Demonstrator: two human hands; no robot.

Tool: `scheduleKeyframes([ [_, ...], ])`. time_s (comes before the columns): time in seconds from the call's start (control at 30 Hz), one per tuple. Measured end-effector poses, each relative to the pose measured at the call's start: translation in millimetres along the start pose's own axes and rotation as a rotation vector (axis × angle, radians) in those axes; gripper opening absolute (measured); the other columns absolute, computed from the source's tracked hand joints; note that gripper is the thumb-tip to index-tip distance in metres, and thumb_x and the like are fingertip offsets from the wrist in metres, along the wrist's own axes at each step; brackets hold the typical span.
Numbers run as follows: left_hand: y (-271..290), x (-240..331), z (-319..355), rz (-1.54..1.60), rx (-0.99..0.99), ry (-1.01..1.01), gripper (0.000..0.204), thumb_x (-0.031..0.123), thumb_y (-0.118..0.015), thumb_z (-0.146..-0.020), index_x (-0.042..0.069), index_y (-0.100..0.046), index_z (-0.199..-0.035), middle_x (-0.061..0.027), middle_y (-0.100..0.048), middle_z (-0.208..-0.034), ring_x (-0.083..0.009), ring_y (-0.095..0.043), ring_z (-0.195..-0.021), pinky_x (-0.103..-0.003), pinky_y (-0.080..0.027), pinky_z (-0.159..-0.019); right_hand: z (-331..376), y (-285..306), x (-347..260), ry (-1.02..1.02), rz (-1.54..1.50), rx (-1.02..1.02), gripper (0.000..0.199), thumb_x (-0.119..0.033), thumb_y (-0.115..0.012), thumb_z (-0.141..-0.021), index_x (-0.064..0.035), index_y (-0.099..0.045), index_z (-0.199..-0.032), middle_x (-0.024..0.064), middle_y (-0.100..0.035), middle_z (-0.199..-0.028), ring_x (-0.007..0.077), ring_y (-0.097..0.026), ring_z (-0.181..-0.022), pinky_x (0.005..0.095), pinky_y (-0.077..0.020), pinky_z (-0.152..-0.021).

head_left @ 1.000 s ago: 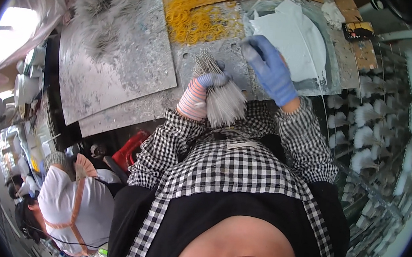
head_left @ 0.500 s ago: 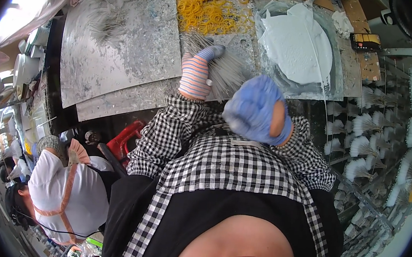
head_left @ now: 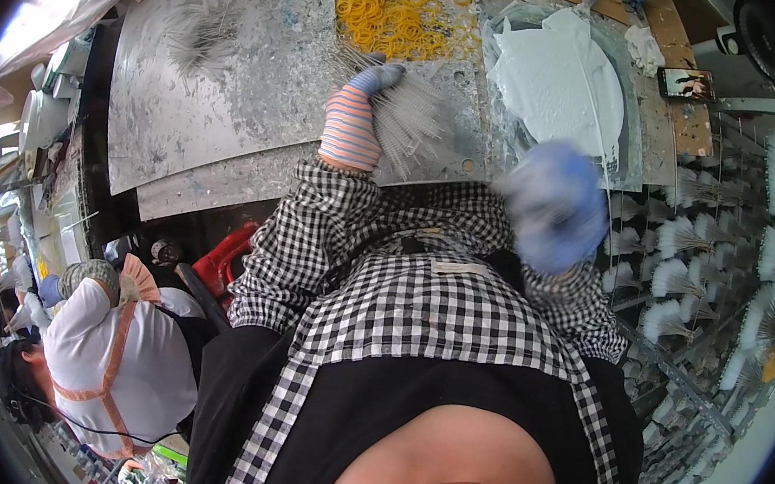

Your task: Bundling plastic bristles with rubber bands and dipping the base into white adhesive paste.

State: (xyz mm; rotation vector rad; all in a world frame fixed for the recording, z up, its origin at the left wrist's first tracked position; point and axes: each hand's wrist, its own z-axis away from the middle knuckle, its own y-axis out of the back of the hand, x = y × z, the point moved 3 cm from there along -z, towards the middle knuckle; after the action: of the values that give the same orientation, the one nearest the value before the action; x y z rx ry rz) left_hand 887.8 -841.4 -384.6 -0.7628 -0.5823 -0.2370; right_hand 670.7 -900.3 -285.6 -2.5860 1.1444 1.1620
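Left hand: the left hand (head_left: 355,118), in a striped glove with blue fingertips, is being kept on a fanned bundle of grey bristles (head_left: 414,114); its grip is being closed around the bundle's gathered end.
Bristle bundle: it is being held low over the paint-spattered metal sheet (head_left: 223,105) on the bench, with the strands being spread toward the right.
Right hand: the right hand (head_left: 554,207), in a blue glove, is being shown as a blur above the checked sleeve; whether its grip is wide, narrow or holding anything cannot be told.
White disc: a round white plate-like piece (head_left: 557,81), wrapped in clear film, is being kept on the bench just beyond the right hand.
Yellow rings: a heap of small yellow rings (head_left: 395,14) is being kept on brown card at the bench's far edge, near the bundle.
Loose bristles: more grey bristles (head_left: 210,1) are being left scattered at the sheet's far left.
Rack: rows of white tufts (head_left: 693,262) are being held on a wire rack at the right.
Co-worker: a person in a white top (head_left: 114,365) is being seen at the lower left, well apart from the bench.
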Motion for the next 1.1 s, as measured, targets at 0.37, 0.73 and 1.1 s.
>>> scheduleKeyframes([
  [0.37, -15.1, -23.6, 22.2, 0.118, -0.302, 0.028, 0.04, -0.002, -0.066, -0.081, 0.004, -0.058, -0.12, -0.0098, -0.064, -0.106, -0.0225, -0.065, -0.098, -0.037, -0.057, -0.09, 14.8, -15.1, 67.6, -0.469, 0.312, 0.023, 0.023, -0.013, -0.074, -0.087, -0.0048, -0.073, -0.109, 0.0094, -0.073, -0.101, 0.0222, -0.07, -0.093, 0.0328, -0.0559, -0.086],
  [0.73, -11.1, -18.4, 8.3, -0.178, 0.009, -0.652, 0.043, -0.002, -0.081, -0.08, -0.001, -0.061, -0.119, -0.0083, -0.071, -0.102, -0.0129, -0.066, -0.09, -0.028, -0.054, -0.084, 34.0, -53.7, 51.3, -0.309, 0.7, -0.229, 0.019, -0.019, -0.072, -0.085, -0.0045, -0.07, -0.098, 0.0132, -0.069, -0.09, 0.0317, -0.067, -0.081, 0.0389, -0.0556, -0.074],
  [1.1, -14.0, 9.0, 19.3, -0.798, -0.317, -0.704, 0.024, 0.001, -0.078, -0.082, 0.001, -0.069, -0.104, -0.0072, -0.073, -0.091, -0.0127, -0.068, -0.08, -0.027, -0.056, -0.075, 14.0, 54.7, 29.3, -0.553, 0.798, -0.728, 0.017, -0.025, -0.065, -0.091, -0.009, -0.065, -0.094, 0.0124, -0.065, -0.078, 0.0332, -0.065, -0.073, 0.0432, -0.0537, -0.069],
])
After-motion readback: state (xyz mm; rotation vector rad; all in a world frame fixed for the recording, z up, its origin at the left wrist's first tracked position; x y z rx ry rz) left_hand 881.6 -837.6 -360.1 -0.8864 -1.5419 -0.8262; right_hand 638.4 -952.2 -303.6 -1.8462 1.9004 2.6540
